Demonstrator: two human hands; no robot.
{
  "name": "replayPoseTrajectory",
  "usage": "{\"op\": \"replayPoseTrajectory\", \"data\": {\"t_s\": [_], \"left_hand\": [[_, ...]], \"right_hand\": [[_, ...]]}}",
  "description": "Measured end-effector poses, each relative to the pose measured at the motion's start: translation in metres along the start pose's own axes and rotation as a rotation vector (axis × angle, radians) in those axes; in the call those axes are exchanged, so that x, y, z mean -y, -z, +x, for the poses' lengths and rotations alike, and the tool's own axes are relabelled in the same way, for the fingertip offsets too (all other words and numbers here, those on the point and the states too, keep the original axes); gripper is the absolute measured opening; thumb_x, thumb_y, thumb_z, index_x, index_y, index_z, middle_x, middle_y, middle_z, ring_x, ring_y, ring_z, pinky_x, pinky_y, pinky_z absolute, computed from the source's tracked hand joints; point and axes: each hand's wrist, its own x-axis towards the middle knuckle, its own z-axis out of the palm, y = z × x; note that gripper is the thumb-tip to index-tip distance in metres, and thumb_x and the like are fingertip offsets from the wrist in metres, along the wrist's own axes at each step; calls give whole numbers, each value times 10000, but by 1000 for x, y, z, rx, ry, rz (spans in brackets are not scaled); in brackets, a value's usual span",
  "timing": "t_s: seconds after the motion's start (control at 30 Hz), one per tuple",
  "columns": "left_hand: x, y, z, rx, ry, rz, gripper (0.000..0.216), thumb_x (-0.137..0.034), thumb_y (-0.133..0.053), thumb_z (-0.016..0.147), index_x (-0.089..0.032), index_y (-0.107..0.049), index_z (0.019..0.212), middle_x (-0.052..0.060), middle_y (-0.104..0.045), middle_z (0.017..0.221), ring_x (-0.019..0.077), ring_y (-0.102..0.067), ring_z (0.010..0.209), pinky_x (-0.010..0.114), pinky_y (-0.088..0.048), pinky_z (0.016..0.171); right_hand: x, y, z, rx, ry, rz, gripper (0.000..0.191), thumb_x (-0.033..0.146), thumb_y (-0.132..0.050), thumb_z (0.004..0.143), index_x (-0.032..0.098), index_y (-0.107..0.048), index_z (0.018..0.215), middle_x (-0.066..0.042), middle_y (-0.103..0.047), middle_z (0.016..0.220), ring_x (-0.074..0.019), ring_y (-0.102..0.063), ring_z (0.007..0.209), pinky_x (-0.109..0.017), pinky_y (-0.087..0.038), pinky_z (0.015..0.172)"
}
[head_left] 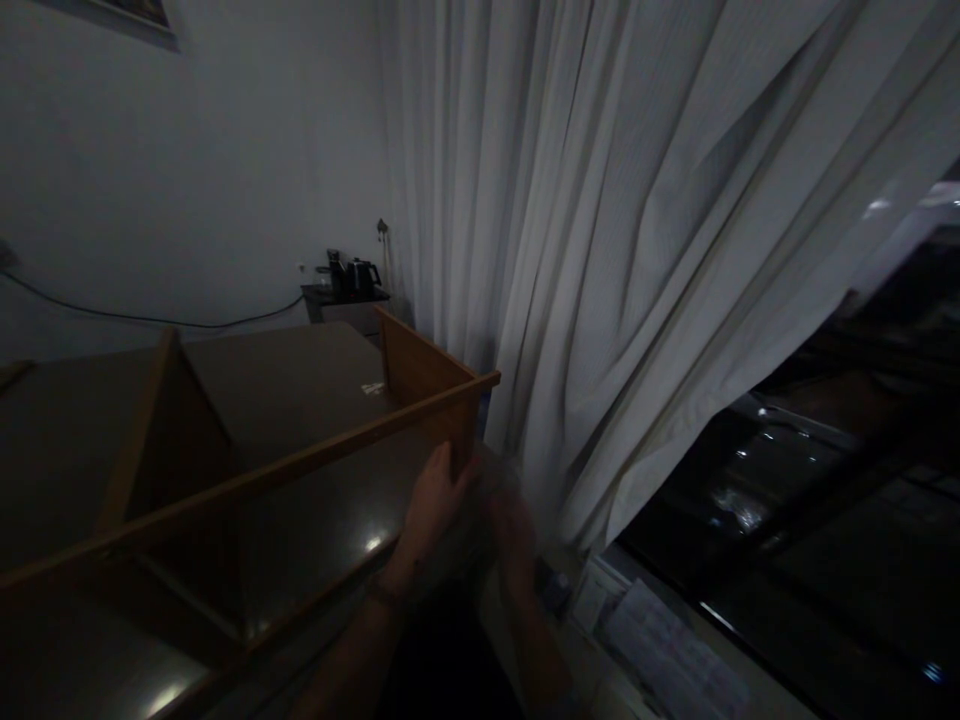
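Observation:
A wooden frame (330, 437) with upright boards stands on the large glossy tabletop (300, 380). My left hand (437, 492) is by the frame's right end panel (459, 420), fingers curled together. Whatever they hold, if anything, is too dark to name. Close by on the right is my right hand (511, 525), smeared by motion, its fingers unclear. A faint, pale, see-through blur shows between the hands; its kind cannot be made out.
White curtains (555, 250) hang just beyond the frame and to the right. A small cabinet (352, 312) carrying a black kettle (363, 277) stands at the back. A dark cable (150, 318) runs along the wall. Low at right lies a pale patterned cloth (667, 645) beside dark glass.

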Motion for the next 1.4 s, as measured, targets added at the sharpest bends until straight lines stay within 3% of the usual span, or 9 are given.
{"op": "replayPoseTrajectory", "data": {"t_s": [0.2,0.37,0.53,0.83,1.07,1.2,1.4], "left_hand": [[0,0,0,-11,-25,12,561,-550,-429,906,-134,-469,1281,162,-584,1251,286,-570,1167,414,-459,981],[-1,1,0,-14,-21,11,565,-546,-435,906,-123,-477,1277,173,-576,1259,290,-566,1164,417,-463,970],[-3,3,-1,-3,-13,-9,564,-548,-435,905,-136,-472,1289,170,-567,1280,283,-566,1167,419,-464,966],[-3,2,0,5,0,9,591,-550,-431,906,-108,-465,1297,186,-549,1308,290,-536,1213,415,-440,1004],[-5,4,0,9,-5,7,594,-571,-415,904,-117,-469,1283,173,-577,1261,288,-573,1154,416,-466,966],[-7,5,-1,1,-14,3,542,-560,-417,907,-136,-497,1235,163,-594,1226,274,-590,1127,400,-477,946],[-6,5,-2,-6,-24,-9,517,-541,-431,909,-149,-489,1240,154,-591,1232,273,-581,1145,401,-465,969]], "right_hand": [[-3,-3,1,30,-95,38,457,521,-604,782,98,-733,896,-135,-742,772,-237,-703,690,-311,-542,613],[10,4,-9,97,42,-136,394,437,-582,830,115,-745,987,-137,-739,1000,-240,-704,831,-303,-542,709],[13,8,-11,165,107,-239,353,398,-535,869,167,-750,1026,-98,-741,1023,-246,-695,918,-332,-527,822],[17,4,-12,127,2,-66,414,461,-568,847,118,-744,997,-116,-745,972,-249,-697,872,-316,-543,761],[2,3,-8,129,189,-229,420,435,-494,898,163,-661,1170,-112,-692,1133,-213,-658,988,-306,-511,851],[-7,8,-3,143,267,-307,432,406,-481,908,168,-602,1248,-105,-702,1071,-187,-658,950,-290,-502,836],[3,12,-1,118,159,-326,378,470,-544,862,143,-680,993,-96,-718,908,-191,-665,775,-272,-502,704]]}}
